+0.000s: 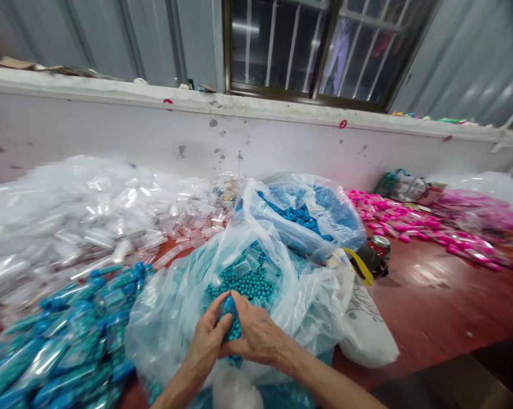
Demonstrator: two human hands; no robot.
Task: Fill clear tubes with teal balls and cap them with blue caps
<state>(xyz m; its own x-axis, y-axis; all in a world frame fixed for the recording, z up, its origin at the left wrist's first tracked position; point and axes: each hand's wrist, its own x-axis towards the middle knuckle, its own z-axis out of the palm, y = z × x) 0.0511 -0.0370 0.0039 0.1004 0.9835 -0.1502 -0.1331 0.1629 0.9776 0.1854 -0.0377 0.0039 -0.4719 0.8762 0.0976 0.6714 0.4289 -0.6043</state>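
Bare forearms (320, 374) framed the foreground, left hand (209, 330) and right hand (258, 332) pinching a blue piece (229, 307) between them, over turquoise beads (253, 282) in an open bag (166, 315), the piece's long axis mostly hidden.

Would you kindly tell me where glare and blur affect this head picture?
In the head view, the clear plastic heap at left looks smeared, with bright glints; the red tabletop bears a whitish glare patch at right; the left hand and right hand look comparatively clear.
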